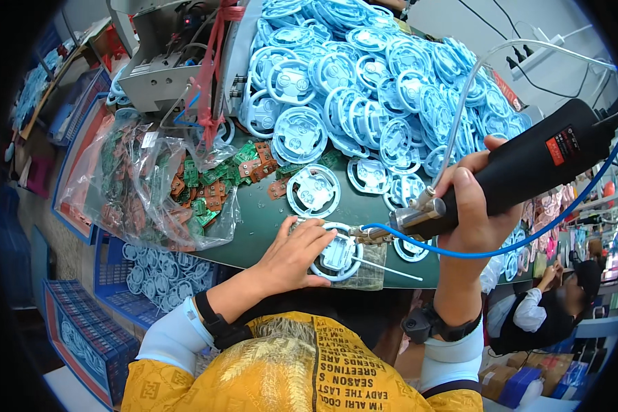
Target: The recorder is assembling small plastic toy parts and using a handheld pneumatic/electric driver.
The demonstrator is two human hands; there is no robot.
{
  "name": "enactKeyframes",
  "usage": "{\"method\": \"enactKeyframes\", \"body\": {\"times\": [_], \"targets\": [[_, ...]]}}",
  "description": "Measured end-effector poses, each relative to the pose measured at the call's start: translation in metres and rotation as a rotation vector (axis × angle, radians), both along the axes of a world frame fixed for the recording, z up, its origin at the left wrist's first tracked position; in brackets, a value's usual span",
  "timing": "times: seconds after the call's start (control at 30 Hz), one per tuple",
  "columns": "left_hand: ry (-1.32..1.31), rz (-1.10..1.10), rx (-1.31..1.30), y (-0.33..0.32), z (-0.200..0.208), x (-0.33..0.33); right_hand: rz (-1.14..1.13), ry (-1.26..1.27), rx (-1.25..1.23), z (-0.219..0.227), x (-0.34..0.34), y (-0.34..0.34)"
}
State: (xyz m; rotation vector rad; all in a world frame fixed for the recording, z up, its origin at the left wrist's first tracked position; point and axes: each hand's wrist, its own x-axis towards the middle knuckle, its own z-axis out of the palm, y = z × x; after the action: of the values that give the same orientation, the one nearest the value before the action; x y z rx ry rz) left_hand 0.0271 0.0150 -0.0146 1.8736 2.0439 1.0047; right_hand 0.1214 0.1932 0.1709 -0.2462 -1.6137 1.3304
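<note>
My right hand [468, 216] is wrapped round a black electric screwdriver [539, 165] with a metal nose. The screwdriver's tip points left, at the right side of a light-blue toy steering wheel [338, 255]. Whether it touches a screw there cannot be made out. With fingers and thumb at its left rim, my left hand [288, 257] steadies this wheel at the table's front edge. A thin white stick or cable [391, 270] extends right from the wheel. Just beyond lies another light-blue wheel [314, 191].
A big heap of light-blue wheels [364, 82] covers the far table. At left are a clear bag [144, 182] and loose green and brown circuit boards [213, 196]. A metal machine [168, 75] stands behind them. Blue crates [89, 336] flank the table; a person [553, 309] sits at right.
</note>
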Motion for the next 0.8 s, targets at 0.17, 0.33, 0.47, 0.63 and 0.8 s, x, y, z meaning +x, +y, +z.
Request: {"method": "enactKeyframes", "body": {"times": [0.17,0.33,0.47,0.63,0.8], "targets": [[0.005,-0.004,-0.002,0.003,0.003,0.000,0.055,0.036,-0.050,-0.010,0.004,0.002],[0.016,-0.005,-0.010,0.003,0.001,0.001,0.071,-0.007,-0.029,-0.021,0.005,-0.011],[0.020,0.021,-0.031,0.002,-0.003,-0.001,0.031,-0.022,0.070,-0.002,0.003,-0.001],[-0.001,0.045,0.018,0.003,-0.007,0.001,-0.006,0.016,0.053,0.030,0.017,-0.019],[-0.005,0.026,0.015,0.005,-0.004,0.001,0.130,0.005,-0.095,0.002,0.018,-0.046]]}}
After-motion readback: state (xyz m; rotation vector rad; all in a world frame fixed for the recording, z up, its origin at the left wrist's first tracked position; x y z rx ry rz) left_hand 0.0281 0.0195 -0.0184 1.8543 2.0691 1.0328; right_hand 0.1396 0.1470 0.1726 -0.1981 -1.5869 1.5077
